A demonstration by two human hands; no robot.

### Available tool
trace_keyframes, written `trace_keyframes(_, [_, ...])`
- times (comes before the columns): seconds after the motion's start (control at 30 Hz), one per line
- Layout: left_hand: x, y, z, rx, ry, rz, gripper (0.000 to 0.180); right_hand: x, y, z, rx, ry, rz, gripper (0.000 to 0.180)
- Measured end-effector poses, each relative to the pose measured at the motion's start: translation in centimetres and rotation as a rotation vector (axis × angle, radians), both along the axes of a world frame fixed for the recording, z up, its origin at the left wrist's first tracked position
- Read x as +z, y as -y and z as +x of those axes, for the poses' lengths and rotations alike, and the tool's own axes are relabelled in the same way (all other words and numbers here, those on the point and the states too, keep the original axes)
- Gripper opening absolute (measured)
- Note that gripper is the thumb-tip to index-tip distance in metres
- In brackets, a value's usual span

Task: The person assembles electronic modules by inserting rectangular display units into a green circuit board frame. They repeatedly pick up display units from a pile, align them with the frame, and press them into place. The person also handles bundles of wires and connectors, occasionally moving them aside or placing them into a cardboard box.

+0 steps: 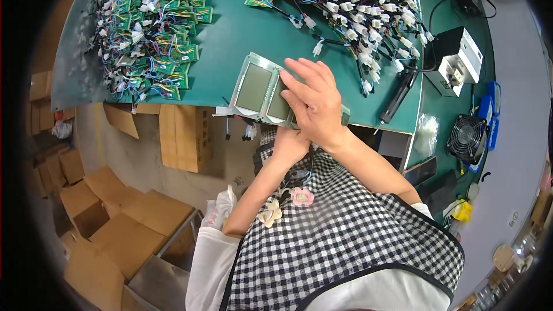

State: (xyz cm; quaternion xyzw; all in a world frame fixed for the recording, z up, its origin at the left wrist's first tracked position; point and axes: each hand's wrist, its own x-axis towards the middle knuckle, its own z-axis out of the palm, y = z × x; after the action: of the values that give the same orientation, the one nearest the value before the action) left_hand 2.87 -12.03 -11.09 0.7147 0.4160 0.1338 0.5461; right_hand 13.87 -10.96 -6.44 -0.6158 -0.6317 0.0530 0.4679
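Note:
A row of LCD display boards (253, 87) with grey-green screens extends over the table's near edge. Wires with white connectors hang below it. My left hand (291, 145) comes up from below and is closed on the boards' near edge; its fingertips are hidden under the boards and my other hand. My right hand (315, 101) lies across the right part of the row, fingers stretched out and touching the screens. It covers some of the screens.
Green circuit boards with coloured wires (155, 34) are heaped at the far left, and black cables with white connectors (363, 17) at the far right. A black electric screwdriver (398, 97), a white power box (461, 60) and a black fan (467, 138) lie rightward. Cardboard boxes (124, 227) stand lower left.

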Motion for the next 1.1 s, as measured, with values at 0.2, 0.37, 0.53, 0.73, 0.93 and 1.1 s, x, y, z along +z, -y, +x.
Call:
trace_keyframes(0.2, [-0.7,0.7,0.1,0.057,-0.031,0.22,0.037,-0.5,-0.1,-0.1,0.011,-0.111,0.054,0.018])
trace_keyframes(0.37, [0.1,0.5,0.6,0.157,0.073,0.215,0.039,2.3,0.1,-0.9,0.049,-0.016,-0.14,0.031])
trace_keyframes(0.53, [1.4,0.7,1.3,0.251,0.162,0.083,0.038,3.1,-0.7,0.0,0.201,-0.157,-0.38,0.033])
trace_keyframes(0.73, [2.3,0.6,0.8,0.304,0.172,-0.158,0.026,2.6,-0.9,0.5,0.234,-0.253,-0.431,0.024])
trace_keyframes(0.93, [0.5,0.5,0.5,0.224,0.172,0.518,0.02,2.3,0.2,0.9,0.375,0.02,-0.255,0.03])
trace_keyframes(1.1, [2.3,0.8,0.5,0.287,0.185,-0.204,0.017,2.4,-0.5,1.7,0.407,-0.101,-0.441,0.026])
